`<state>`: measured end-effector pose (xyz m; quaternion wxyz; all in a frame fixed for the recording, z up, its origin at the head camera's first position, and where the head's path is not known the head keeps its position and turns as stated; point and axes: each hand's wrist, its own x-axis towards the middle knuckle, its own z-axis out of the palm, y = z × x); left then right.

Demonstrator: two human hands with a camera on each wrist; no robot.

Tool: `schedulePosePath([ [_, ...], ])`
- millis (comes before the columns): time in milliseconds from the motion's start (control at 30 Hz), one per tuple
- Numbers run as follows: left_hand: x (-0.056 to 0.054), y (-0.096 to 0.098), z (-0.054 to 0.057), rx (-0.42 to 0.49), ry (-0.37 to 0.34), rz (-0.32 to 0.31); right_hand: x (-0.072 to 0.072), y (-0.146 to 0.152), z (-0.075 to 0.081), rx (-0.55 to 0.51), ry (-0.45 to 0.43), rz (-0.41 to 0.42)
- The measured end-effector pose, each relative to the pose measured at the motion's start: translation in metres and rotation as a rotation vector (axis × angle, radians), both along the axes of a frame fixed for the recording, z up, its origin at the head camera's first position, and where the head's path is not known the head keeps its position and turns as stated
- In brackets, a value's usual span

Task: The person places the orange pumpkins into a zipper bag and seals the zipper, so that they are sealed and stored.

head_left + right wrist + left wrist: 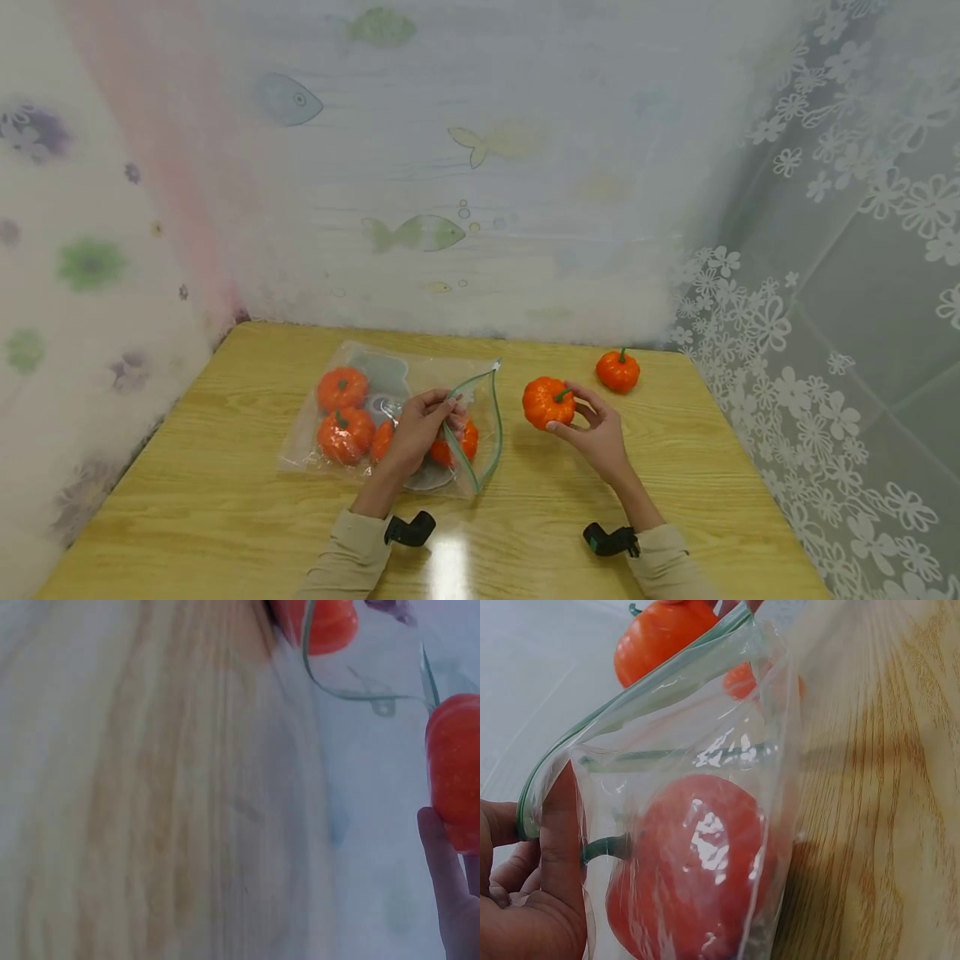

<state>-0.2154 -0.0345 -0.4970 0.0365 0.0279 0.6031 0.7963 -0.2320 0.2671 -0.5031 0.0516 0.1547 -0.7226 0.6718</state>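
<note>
Presently, the right hand [600, 433] holds a ribbed orange pumpkin with a green stem [548, 403] by fingertips and thumb, right of centre in the frame, apart from the clear plastic bag with a green zip edge [497, 423]. The left hand [416, 429] pinches one side of this edge. Because the film is soft, the mouth could fold and catch the pumpkin. Its glossy skin might also slip; the right wrist view is dim and cropped, so I cannot judge the grip's firmness.
</note>
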Motion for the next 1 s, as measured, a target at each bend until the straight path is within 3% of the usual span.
schedulePosePath([
  [467, 0.0, 0.001, -0.009, -0.013, 0.001, 0.012, 0.022, -0.046, -0.012, 0.033, -0.037, 0.248],
  [733, 0.003, 0.002, -0.015, -0.016, -0.026, 0.004, 0.025, -0.056, -0.022, 0.101, -0.048, 0.217],
  [1000, 0.005, 0.002, -0.019, -0.029, -0.028, 0.026, 0.029, -0.059, -0.015, 0.166, -0.075, 0.213],
])
